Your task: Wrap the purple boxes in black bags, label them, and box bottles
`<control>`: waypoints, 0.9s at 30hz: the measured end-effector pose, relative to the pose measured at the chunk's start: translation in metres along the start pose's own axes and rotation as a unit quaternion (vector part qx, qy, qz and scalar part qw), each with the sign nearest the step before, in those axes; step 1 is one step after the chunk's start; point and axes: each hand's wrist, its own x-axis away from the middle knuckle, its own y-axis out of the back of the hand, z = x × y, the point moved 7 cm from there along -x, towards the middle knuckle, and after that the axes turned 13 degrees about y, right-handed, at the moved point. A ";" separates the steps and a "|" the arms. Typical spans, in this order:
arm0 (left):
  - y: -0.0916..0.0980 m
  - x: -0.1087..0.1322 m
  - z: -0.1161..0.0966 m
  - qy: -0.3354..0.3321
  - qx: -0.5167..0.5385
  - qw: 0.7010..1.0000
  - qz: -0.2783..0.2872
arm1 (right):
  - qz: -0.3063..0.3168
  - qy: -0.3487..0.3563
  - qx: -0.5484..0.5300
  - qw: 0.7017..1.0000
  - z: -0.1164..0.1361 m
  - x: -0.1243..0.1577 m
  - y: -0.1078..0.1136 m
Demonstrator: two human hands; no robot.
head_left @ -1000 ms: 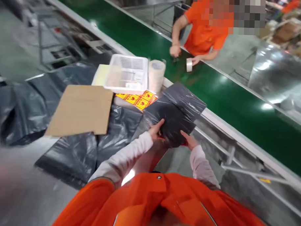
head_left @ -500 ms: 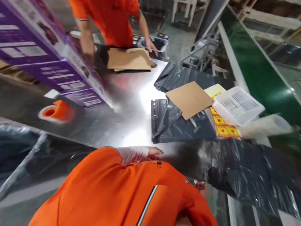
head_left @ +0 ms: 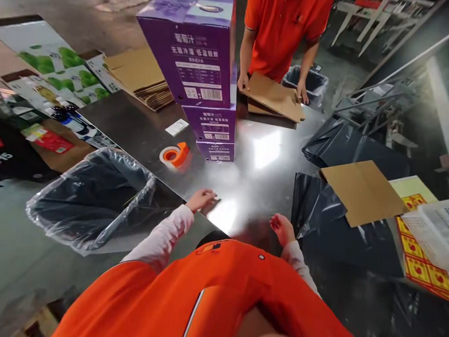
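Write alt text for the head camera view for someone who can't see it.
A person's left hand rests on a shiny metal table, the right hand open beside grey plastic bags. Ahead stand stacked purple boxes and an orange tape dispenser; a co-worker handles flat cardboard.

1. I see even, fairly bright overhead light across most of the frame, though the corners fall off darker.
2. A hard white glare sits on the steel table [head_left: 246,174] just above centre, with a second patch near the lower middle, washing out the surface there.
3. The purple boxes [head_left: 199,49] at the upper middle are sharp enough that their print shows.
4. The right edge smears: the yellow stickers [head_left: 423,259] and whatever lies beside them look soft, perhaps from motion.
5. Straight rails at the upper right bow outward, a wide-lens stretch.
6. My orange shirt [head_left: 205,295] at the bottom is close and unfocused.
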 end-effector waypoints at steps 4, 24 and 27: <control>0.081 0.019 -0.057 -0.109 -0.007 0.990 -0.092 | 0.108 -0.002 0.011 0.994 0.054 -0.025 -0.086; 0.172 -0.020 -0.226 -0.306 0.224 0.926 0.002 | 0.036 0.100 -0.118 0.987 0.143 -0.184 -0.339; 0.226 -0.050 -0.231 -0.302 0.191 0.934 0.005 | 0.044 0.138 -0.165 0.976 0.134 -0.178 -0.372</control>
